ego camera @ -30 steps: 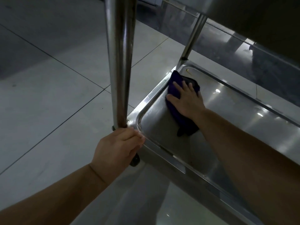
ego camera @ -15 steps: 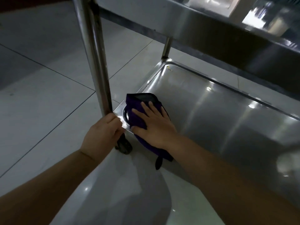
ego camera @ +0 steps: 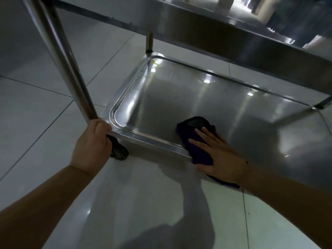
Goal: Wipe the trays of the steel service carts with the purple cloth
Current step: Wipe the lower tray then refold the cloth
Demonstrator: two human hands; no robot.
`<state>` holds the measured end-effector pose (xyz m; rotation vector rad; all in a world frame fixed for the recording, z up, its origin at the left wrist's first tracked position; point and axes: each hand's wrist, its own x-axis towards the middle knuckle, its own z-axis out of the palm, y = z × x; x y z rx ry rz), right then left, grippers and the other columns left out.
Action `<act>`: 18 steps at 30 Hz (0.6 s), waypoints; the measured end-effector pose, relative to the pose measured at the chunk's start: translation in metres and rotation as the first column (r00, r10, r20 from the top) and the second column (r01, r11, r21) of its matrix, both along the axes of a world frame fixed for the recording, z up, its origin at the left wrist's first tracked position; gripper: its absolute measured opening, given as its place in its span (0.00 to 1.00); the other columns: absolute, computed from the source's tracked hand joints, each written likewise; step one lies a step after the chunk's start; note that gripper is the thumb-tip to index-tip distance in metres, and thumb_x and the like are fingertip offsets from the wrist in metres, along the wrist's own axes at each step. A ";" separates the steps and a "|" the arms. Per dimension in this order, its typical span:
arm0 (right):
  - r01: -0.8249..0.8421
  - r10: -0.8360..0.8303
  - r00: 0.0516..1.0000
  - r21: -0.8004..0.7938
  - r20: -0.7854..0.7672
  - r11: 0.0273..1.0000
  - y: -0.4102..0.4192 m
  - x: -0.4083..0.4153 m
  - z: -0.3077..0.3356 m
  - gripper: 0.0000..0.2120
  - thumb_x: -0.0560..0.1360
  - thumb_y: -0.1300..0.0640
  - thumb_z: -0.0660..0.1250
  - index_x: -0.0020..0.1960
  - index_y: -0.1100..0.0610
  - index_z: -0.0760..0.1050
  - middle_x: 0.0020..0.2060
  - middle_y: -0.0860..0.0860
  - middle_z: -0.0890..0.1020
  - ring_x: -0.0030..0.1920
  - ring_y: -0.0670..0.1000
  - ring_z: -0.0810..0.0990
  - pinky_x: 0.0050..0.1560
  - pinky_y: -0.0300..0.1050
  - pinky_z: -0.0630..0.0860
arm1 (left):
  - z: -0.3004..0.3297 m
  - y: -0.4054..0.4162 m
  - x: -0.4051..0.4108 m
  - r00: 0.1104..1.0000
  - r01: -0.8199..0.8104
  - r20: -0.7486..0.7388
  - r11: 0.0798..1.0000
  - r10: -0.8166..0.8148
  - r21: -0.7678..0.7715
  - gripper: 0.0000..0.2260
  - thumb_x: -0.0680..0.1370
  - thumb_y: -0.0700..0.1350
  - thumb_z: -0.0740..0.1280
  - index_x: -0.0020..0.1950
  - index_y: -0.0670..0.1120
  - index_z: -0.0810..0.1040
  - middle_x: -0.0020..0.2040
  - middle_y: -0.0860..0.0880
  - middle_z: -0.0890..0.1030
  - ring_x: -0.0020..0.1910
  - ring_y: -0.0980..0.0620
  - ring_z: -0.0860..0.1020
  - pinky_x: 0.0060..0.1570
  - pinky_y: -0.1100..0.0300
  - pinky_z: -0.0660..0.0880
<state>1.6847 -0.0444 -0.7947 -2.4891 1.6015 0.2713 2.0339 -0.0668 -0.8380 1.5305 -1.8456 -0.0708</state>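
Note:
The steel cart's bottom tray (ego camera: 161, 97) lies low above the floor, shiny and bare. The purple cloth (ego camera: 193, 133) sits folded on the tray's near rim, partly draped over the edge. My right hand (ego camera: 221, 155) presses flat on the cloth with straight, spread fingers. My left hand (ego camera: 93, 146) grips the base of the cart's near-left post (ego camera: 68, 69), where the post meets the tray corner. Above the bottom tray hangs an upper tray (ego camera: 233, 38), seen from its side.
A black caster wheel (ego camera: 119, 151) sits under the near-left corner, just right of my left hand. Two more posts stand at the far-left corner (ego camera: 149, 42) and the right side (ego camera: 323, 103). Pale floor tiles (ego camera: 36, 114) surround the cart.
My right hand has slid the cloth from the tray's far-left corner to the near-left corner, then rightward along the near rim. My left hand kept its grip on the post.

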 end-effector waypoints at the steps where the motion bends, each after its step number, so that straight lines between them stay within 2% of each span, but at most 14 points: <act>1: 0.000 0.000 1.000 -0.002 0.003 1.000 0.000 0.004 -0.001 0.37 0.69 0.25 0.45 0.74 0.37 0.43 0.76 0.43 0.41 0.76 0.46 0.35 0.76 0.47 0.35 | 0.000 0.001 -0.002 1.000 -0.005 -0.015 1.000 0.005 0.012 0.09 0.69 0.25 0.67 0.46 0.35 0.75 0.47 0.37 0.76 0.35 0.38 0.76 0.35 0.56 0.71; 5: -0.065 0.067 0.997 -0.084 0.032 0.994 -0.008 0.052 -0.011 0.36 0.72 0.31 0.52 0.77 0.42 0.52 0.78 0.48 0.48 0.78 0.52 0.43 0.76 0.53 0.41 | -0.002 -0.001 0.002 1.000 -0.008 -0.024 1.000 0.008 0.006 0.12 0.67 0.23 0.66 0.46 0.35 0.75 0.47 0.37 0.76 0.34 0.38 0.77 0.36 0.55 0.72; 8: -0.081 0.085 0.996 -0.129 0.025 0.988 -0.027 0.112 -0.016 0.35 0.74 0.34 0.54 0.78 0.44 0.51 0.79 0.52 0.50 0.78 0.55 0.45 0.76 0.58 0.44 | -0.004 -0.003 0.006 0.999 0.004 -0.047 1.000 -0.004 0.015 0.13 0.67 0.23 0.66 0.47 0.36 0.75 0.48 0.37 0.76 0.34 0.39 0.77 0.35 0.54 0.74; 12: -0.095 0.103 0.994 -0.175 0.035 0.980 -0.057 0.186 -0.024 0.35 0.77 0.43 0.62 0.78 0.46 0.50 0.78 0.55 0.50 0.78 0.58 0.45 0.75 0.61 0.43 | -0.005 -0.004 0.006 0.998 0.022 -0.062 1.000 -0.021 0.015 0.15 0.66 0.22 0.67 0.48 0.35 0.75 0.47 0.36 0.76 0.36 0.39 0.78 0.35 0.54 0.74; 15: -0.100 0.099 0.995 -0.180 -0.017 0.979 -0.067 0.204 -0.028 0.37 0.77 0.45 0.64 0.79 0.48 0.48 0.78 0.57 0.50 0.77 0.60 0.45 0.74 0.60 0.44 | -0.007 -0.006 0.009 0.998 0.042 -0.054 0.999 -0.042 0.005 0.15 0.66 0.22 0.66 0.49 0.36 0.74 0.48 0.36 0.75 0.35 0.39 0.77 0.33 0.52 0.76; 18: -0.115 0.116 0.993 -0.200 -0.005 0.973 -0.061 0.195 -0.026 0.35 0.78 0.49 0.63 0.78 0.49 0.48 0.78 0.58 0.50 0.77 0.60 0.46 0.75 0.59 0.45 | -0.009 -0.008 0.015 0.998 0.065 -0.012 0.998 -0.065 -0.014 0.13 0.69 0.26 0.63 0.50 0.38 0.72 0.49 0.37 0.74 0.35 0.39 0.77 0.31 0.49 0.78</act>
